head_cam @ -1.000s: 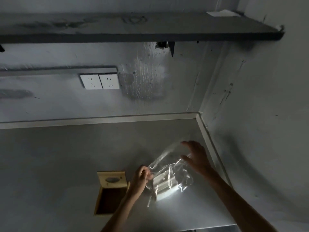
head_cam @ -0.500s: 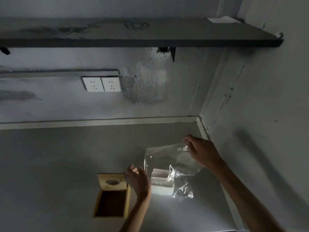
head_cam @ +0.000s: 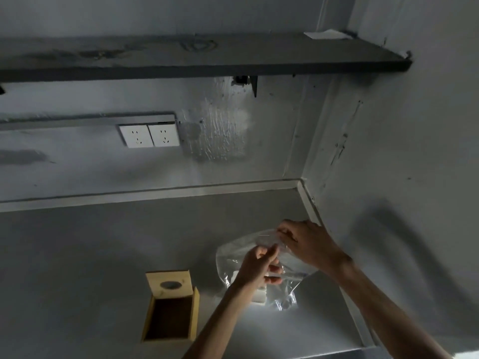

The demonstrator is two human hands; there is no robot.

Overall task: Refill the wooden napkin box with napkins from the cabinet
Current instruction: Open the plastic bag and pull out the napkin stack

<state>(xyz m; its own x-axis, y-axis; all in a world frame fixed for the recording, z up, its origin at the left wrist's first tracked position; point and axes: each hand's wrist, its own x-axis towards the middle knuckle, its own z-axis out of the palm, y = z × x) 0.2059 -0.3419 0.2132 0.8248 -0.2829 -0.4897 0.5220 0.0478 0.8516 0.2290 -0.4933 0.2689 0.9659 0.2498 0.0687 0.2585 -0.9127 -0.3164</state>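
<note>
The wooden napkin box (head_cam: 169,317) lies open and looks empty on the grey counter, its lid (head_cam: 169,284) with an oval slot tipped back. To its right stands a clear plastic bag (head_cam: 282,294) with white napkins (head_cam: 260,296) at its bottom. My left hand (head_cam: 259,265) pinches the near side of the bag's mouth. My right hand (head_cam: 305,244) grips the far side of the mouth at the top. Both hands meet above the bag.
The grey counter (head_cam: 103,255) ends at a back wall with a double white socket (head_cam: 149,135) and at a side wall on the right. A dark shelf (head_cam: 207,55) runs overhead with a white paper (head_cam: 325,35) on it.
The left hand has risen from beside the bag to its mouth and taken hold. The right hand stays at the bag's top. The bag now stands more upright.
</note>
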